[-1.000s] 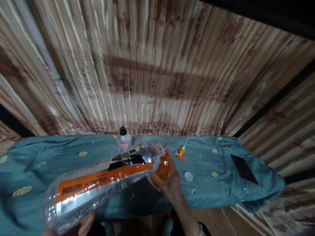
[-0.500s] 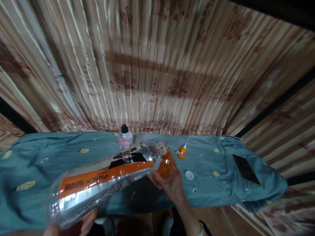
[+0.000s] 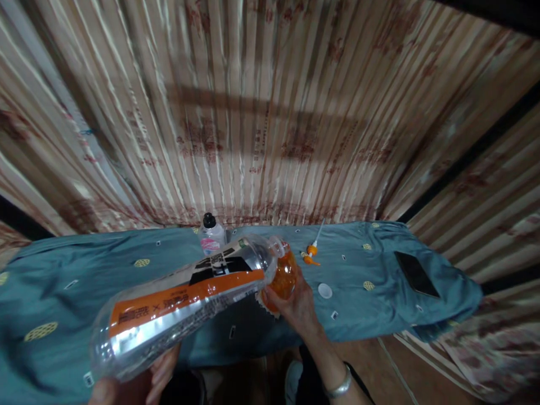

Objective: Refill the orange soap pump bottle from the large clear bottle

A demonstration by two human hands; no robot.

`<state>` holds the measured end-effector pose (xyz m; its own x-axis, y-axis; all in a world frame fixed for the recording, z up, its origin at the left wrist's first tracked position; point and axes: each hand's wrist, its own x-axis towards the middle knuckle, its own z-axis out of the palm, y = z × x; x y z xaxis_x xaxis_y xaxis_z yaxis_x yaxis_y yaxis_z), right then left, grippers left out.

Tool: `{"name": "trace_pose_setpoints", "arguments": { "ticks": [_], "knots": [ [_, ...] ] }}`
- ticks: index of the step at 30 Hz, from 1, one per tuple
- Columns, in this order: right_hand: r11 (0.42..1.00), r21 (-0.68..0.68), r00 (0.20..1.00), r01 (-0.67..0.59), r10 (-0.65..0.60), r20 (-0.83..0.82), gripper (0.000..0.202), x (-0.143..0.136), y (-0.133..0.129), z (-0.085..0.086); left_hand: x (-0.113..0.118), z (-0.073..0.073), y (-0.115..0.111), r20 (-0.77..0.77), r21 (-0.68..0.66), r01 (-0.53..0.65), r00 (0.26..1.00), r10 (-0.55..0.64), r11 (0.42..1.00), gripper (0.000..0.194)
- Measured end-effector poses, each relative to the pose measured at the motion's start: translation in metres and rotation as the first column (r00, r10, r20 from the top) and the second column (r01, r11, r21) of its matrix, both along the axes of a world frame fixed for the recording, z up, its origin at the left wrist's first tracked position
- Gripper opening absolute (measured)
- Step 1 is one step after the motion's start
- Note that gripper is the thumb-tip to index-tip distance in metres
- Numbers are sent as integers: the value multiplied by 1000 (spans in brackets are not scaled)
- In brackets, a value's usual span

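A large clear plastic drink bottle [image 3: 185, 304] with an orange, black and silver label lies tilted across the view, its neck toward the right. Around its base at the lower left, my left hand [image 3: 135, 382] is closed. My right hand [image 3: 297, 306] grips an orange bottle [image 3: 283, 278] that shows some see-through orange. The drink bottle's mouth meets the orange bottle's top; whether liquid flows between them I cannot tell. Past the two bottles lies an orange pump head [image 3: 311, 254] with a clear tube, and a small white round disc [image 3: 324, 291] is right of my right hand.
A clear bottle with a black cap [image 3: 211, 235] stands at the back of the teal patterned cloth [image 3: 169, 259]. A dark phone [image 3: 417, 274] lies at the right. Behind hangs a striped curtain [image 3: 253, 124]; dark poles slant at both sides.
The view has shifted slightly. Both hands keep hold of their bottles, and the drink bottle's base sits a little further right in the view. Its mouth stays at the orange bottle.
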<state>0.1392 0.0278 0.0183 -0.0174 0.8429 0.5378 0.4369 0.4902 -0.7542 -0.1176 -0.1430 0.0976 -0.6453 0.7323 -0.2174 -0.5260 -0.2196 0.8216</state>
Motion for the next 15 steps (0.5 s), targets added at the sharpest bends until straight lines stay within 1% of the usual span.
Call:
{"name": "trace_pose_setpoints", "arguments": {
  "ticks": [2, 3, 5, 7, 8, 9, 11, 12, 13, 15],
  "knots": [
    [1000, 2, 1000, -8, 8, 6, 73, 1, 0, 1, -1, -6, 4, -78, 28, -24, 997, 26, 999, 119],
    [1000, 8, 1000, -11, 11, 9, 73, 1, 1, 2, -1, -9, 4, -93, 38, -29, 995, 33, 999, 117],
    [1000, 22, 1000, -19, 18, 13, 73, 1, 1, 3, -3, -13, 2, -68, 35, -48, 996, 50, 998, 112],
    [999, 26, 999, -34, 33, 11, 74, 1, 0, 4, -4, -13, 0, -33, 29, -75, 997, 76, 997, 111],
    [999, 22, 999, -45, 44, 8, 75, 1, 0, 5, -3, -11, -1, -24, 24, -82, 996, 83, 996, 110],
    [998, 13, 999, -54, 54, 5, 76, 1, 0, 6, -1, -7, 0, -19, 28, -65, 998, 65, 998, 112],
    [998, -6, 998, -58, 58, 3, 78, 2, 0, 7, 6, 4, 2, -18, -3, -9, 1000, 8, 1000, 106],
    [999, -15, 999, -51, 51, 4, 79, 2, 0, 8, 10, 9, 3, -20, -20, 17, 1000, -18, 1000, 108],
    [999, -24, 999, -43, 44, 4, 79, 3, -1, 9, 14, 14, 4, -35, 15, -81, 996, 81, 997, 109],
    [999, -36, 999, -40, 41, 5, 80, 3, -1, 10, 21, 18, 6, -55, 18, -69, 996, 70, 997, 113]
  ]
}}
